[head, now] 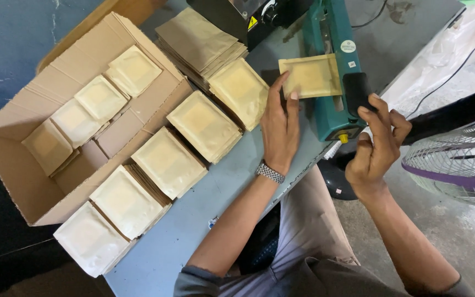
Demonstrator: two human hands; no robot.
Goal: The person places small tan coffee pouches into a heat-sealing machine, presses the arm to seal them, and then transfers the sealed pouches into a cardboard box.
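My left hand (280,129) rests open fingertips on the pouch (310,76) lying in the sealer (333,66); my right hand (377,146) grips its black handle (357,92), far right.

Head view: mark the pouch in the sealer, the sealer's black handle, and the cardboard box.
pouch (310,76), head view, middle of its flat face
black handle (357,91), head view, its top
cardboard box (6,179), head view, bare inner wall

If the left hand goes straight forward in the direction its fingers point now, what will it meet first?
The left hand points up the table toward the pouch lying in the green sealing machine. Its fingertips already seem to touch that pouch's near edge, so the pouch comes first, though depth is unclear.
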